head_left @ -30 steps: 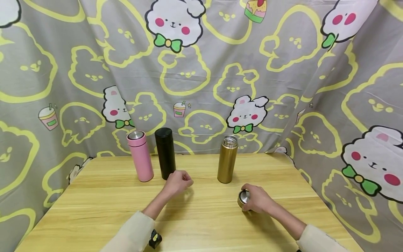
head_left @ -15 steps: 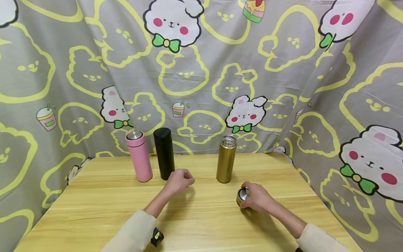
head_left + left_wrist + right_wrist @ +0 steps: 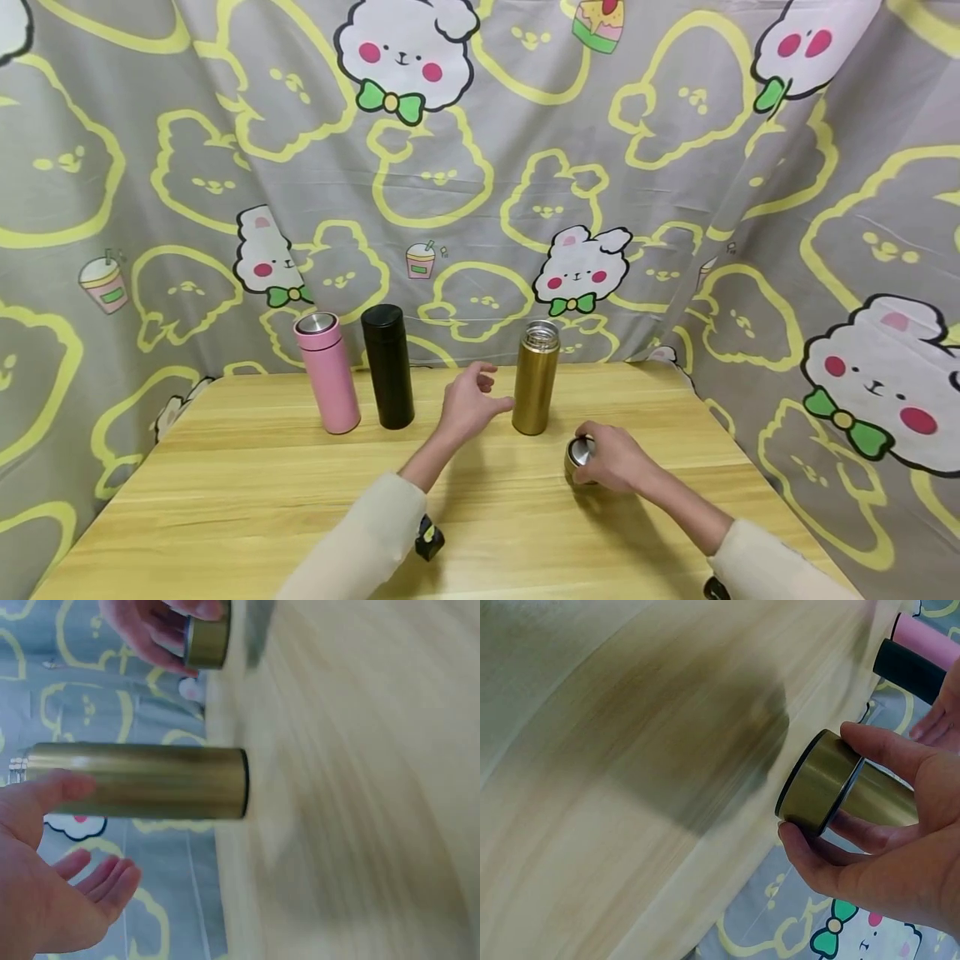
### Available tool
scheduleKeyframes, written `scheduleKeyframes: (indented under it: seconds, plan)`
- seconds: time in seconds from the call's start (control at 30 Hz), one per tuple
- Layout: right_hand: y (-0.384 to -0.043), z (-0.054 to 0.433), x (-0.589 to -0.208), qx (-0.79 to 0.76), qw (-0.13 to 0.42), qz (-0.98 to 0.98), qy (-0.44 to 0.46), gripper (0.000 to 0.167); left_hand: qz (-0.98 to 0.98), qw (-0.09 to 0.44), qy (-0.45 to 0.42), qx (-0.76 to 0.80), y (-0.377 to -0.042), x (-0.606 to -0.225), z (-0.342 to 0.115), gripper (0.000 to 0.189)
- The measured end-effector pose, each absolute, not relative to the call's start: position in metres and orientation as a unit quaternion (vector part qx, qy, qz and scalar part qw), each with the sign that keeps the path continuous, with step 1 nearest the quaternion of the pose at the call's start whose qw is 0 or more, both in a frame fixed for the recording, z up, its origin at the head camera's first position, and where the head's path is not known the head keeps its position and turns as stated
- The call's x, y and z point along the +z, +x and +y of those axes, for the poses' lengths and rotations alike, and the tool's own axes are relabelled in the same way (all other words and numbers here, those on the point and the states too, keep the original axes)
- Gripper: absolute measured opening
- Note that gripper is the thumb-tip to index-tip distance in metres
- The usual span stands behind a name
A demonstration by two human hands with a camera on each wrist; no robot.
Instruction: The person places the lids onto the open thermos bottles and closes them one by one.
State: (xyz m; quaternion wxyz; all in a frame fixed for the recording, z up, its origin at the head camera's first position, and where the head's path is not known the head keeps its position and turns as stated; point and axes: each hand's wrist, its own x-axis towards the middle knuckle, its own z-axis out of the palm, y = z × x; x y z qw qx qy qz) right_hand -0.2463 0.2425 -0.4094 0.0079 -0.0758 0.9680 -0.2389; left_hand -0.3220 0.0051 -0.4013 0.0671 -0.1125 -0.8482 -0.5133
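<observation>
A gold thermos bottle (image 3: pixel 536 387) stands upright on the table, its steel neck uncovered at the top. My left hand (image 3: pixel 468 404) is just left of it, thumb and fingers spread, with nothing in the grasp. In the left wrist view the thumb overlaps the gold bottle's side. With thumb and fingers around its side, my right hand (image 3: pixel 617 458) holds the gold bottle lid (image 3: pixel 821 780), to the right and nearer than the bottle. The lid's silver top faces up in the head view, and the right wrist view shows its shadow on the wood.
To the left, a pink thermos (image 3: pixel 330 375) and a black thermos (image 3: pixel 388 371) stand side by side with their lids on. The wooden table (image 3: pixel 225 500) reaches back to a hanging grey curtain (image 3: pixel 465 200) with cartoon prints, which also runs along both sides.
My left hand has moved right from beside the black thermos toward the gold bottle, and its fingers have spread. The right hand has raised the lid slightly.
</observation>
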Motion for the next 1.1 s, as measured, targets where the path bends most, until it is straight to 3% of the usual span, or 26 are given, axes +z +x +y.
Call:
scheduleKeyframes:
  seconds: [0.17, 0.37, 1.1]
  plan:
    - [-0.247, 0.243, -0.407, -0.239, 0.009, 0.968, -0.076, 0.059, -0.83, 0.066, -0.092, -0.546, -0.328, -0.391, 0.03, 0.077]
    - [-0.249, 0.24, -0.404, -0.237, 0.02, 0.969, -0.068, 0.06, -0.833, 0.085, -0.076, -0.542, -0.33, -0.387, 0.051, 0.087]
    - [-0.248, 0.237, -0.415, -0.243, 0.029, 0.967, -0.065, 0.059, -0.851, 0.117, -0.055, -0.508, -0.344, -0.411, 0.078, 0.066]
